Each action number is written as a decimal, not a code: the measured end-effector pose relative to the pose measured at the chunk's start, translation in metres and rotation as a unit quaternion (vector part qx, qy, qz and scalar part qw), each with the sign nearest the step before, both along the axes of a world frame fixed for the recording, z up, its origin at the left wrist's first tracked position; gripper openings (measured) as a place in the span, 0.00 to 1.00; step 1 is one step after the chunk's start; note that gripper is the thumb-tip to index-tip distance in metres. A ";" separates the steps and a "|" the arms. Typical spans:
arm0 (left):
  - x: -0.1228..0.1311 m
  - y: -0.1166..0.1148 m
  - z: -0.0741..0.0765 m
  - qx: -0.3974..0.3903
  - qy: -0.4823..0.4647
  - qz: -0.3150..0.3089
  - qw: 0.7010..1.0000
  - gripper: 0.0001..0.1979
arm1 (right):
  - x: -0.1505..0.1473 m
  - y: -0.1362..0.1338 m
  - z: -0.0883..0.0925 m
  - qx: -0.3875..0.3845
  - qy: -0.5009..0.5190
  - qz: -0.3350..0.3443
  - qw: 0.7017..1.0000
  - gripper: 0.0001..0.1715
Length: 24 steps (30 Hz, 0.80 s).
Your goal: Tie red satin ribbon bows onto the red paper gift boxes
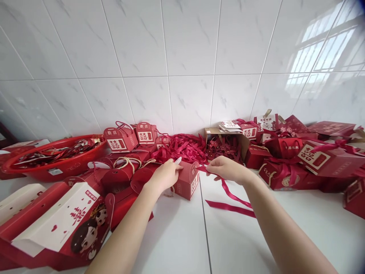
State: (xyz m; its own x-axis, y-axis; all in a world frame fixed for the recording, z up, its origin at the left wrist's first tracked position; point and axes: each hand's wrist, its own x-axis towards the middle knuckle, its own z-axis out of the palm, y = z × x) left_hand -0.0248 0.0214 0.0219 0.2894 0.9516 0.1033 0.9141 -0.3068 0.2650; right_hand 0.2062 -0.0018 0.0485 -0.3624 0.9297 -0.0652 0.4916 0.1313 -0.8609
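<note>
A small red gift box with white lettering stands on the white tabletop, slightly turned. My left hand is closed on its left upper part, with some fingers hidden behind my hand. A small white pointed piece sticks up by my left fingertips; I cannot tell what it is. To the right of the box, my right hand pinches a dark red satin ribbon. This ribbon runs from the box's top to my fingers, and its loose length trails on the table below my right wrist.
Cut red ribbons lie heaped behind the box. An open cardboard carton holds dark red pieces. At left are a red plastic basin and white-and-red boxes. Finished-looking gift boxes crowd the right. A tiled wall stands behind.
</note>
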 end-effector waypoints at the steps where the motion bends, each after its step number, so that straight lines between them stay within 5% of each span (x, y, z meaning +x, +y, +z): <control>1: 0.002 -0.001 0.000 0.005 -0.003 -0.006 1.000 0.19 | -0.002 0.003 -0.004 0.011 -0.014 -0.022 1.000 0.17; 8: 0.010 -0.003 -0.001 0.029 -0.059 -0.069 0.995 0.20 | -0.011 0.014 -0.016 0.044 -0.076 -0.089 0.992 0.11; 24: 0.012 -0.001 -0.007 0.048 -0.027 -0.078 0.995 0.18 | -0.018 0.020 -0.027 0.043 -0.040 -0.093 0.994 0.14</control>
